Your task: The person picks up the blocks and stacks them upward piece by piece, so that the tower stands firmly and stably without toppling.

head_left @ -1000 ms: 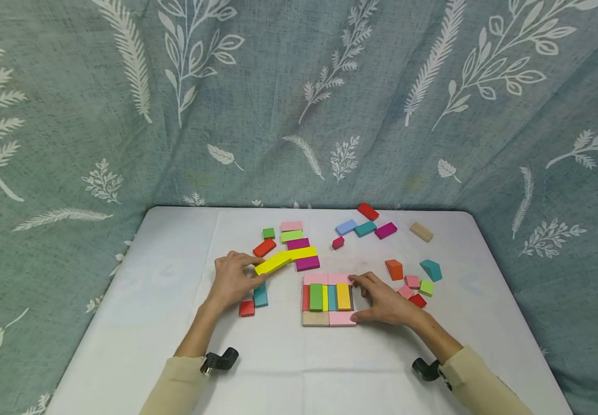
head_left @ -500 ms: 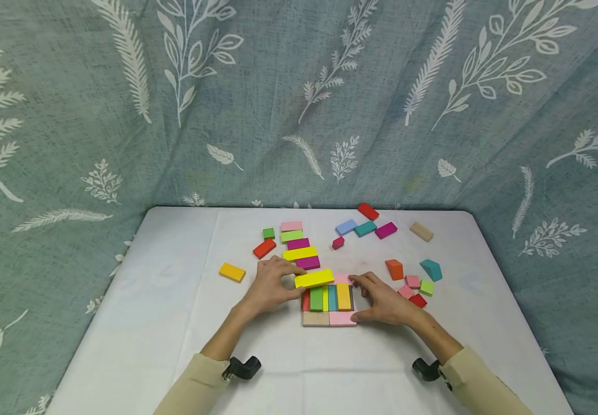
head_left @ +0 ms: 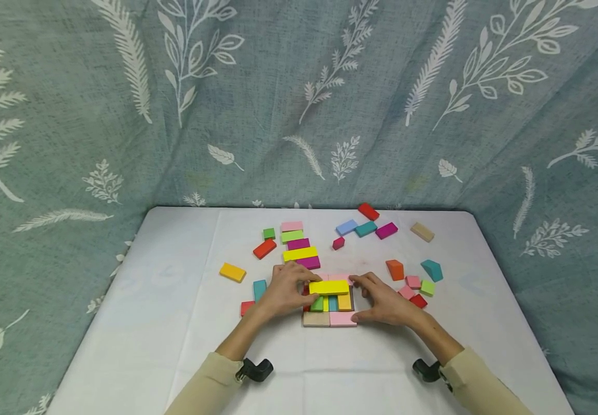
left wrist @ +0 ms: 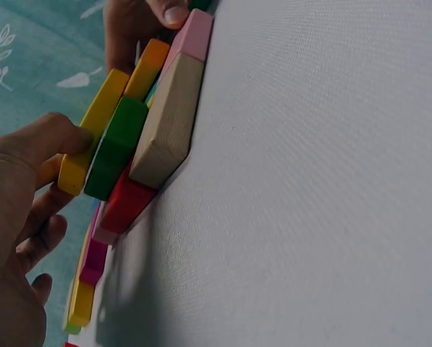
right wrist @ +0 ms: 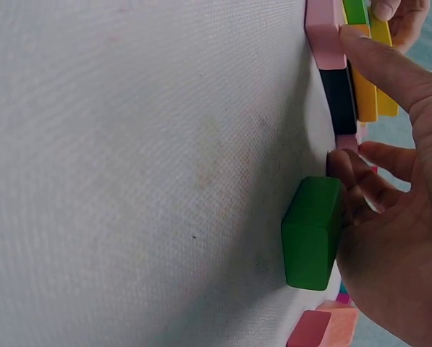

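Note:
My left hand [head_left: 284,295] pinches a long yellow block [head_left: 330,287] between thumb and fingers. In the left wrist view the yellow block lies across a green block [left wrist: 118,148] and an orange block [left wrist: 147,69]; whether its weight rests on them is unclear. These top a low rectangular stack, with a tan block [head_left: 316,319] and a pink block [head_left: 343,319] along its front. My right hand [head_left: 386,302] spans the stack's right side, thumb at the front pink block, forefinger at the back corner. Under its palm is another green block [right wrist: 310,231], hidden from the head view.
Behind the stack, a column includes another yellow block [head_left: 300,253] and a magenta block [head_left: 308,263]. An orange-yellow block [head_left: 233,272], a teal block [head_left: 260,289] and a red block [head_left: 246,308] lie left. Several blocks, including an orange wedge [head_left: 394,270], lie right.
My left hand has carried the yellow block right and toward me, from beside the back column to over the stack. The right hand has stayed at the stack's right side.

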{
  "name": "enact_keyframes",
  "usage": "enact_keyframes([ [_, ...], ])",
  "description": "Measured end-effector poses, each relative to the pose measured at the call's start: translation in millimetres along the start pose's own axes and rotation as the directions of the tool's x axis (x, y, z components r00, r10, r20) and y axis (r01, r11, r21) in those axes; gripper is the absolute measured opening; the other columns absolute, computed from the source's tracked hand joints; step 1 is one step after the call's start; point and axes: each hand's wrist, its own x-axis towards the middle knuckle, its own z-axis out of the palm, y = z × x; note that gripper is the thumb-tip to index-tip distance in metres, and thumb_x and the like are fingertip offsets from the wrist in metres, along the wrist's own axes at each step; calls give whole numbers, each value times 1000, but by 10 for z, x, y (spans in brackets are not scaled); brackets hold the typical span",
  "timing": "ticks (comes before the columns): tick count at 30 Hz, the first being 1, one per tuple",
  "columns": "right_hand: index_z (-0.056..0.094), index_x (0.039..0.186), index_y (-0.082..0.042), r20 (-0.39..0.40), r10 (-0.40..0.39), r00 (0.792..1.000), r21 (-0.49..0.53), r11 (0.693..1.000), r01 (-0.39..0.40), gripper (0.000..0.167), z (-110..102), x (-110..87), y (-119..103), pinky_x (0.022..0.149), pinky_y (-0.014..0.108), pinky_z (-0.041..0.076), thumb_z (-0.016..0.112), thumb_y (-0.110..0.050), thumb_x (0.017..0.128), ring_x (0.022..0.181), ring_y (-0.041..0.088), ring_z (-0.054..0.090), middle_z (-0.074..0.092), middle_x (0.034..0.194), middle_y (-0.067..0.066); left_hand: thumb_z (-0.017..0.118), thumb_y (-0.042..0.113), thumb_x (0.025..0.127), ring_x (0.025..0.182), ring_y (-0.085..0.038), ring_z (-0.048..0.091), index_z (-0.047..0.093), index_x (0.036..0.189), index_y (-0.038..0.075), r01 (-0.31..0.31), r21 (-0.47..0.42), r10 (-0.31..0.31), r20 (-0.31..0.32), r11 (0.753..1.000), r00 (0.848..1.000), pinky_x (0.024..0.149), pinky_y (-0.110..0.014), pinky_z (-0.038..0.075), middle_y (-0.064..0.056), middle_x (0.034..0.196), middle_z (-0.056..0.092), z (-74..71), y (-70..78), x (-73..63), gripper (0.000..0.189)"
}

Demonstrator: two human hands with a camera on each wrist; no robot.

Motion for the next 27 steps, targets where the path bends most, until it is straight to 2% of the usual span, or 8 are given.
enact_keyframes([
  [4, 44, 152, -24, 2, -1, 1000, -8, 1000, 1, 97, 8, 4, 8, 86, 30, 56, 92, -38, 69, 105, 16, 49, 51, 131, -1, 80, 39, 83, 116, -13, 49, 74, 119, 31, 22, 0, -22, 9, 1000, 1000, 95, -45, 32, 10, 115, 68, 19, 14, 9, 37],
  [17, 45, 152, -22, 6, 1, 1000, 2, 1000, -1, 97, -2, -3, -8, 85, 29, 56, 93, -37, 69, 105, 16, 48, 51, 129, 0, 79, 40, 85, 117, -14, 49, 74, 122, 31, -5, 1, 5, 1, 1000, 1000, 97, -46, 31, 9, 117, 68, 42, 13, 10, 38],
  [27, 45, 151, -23, 4, -3, 1000, 3, 1000, 3, 96, 2, -5, -7, 86, 30, 56, 93, -37, 69, 105, 16, 48, 51, 131, 0, 78, 43, 85, 117, -13, 48, 73, 123, 32, 13, 13, -13, 5, 1000, 1000, 99, -46, 30, 10, 117, 68, 38, 23, 11, 40],
])
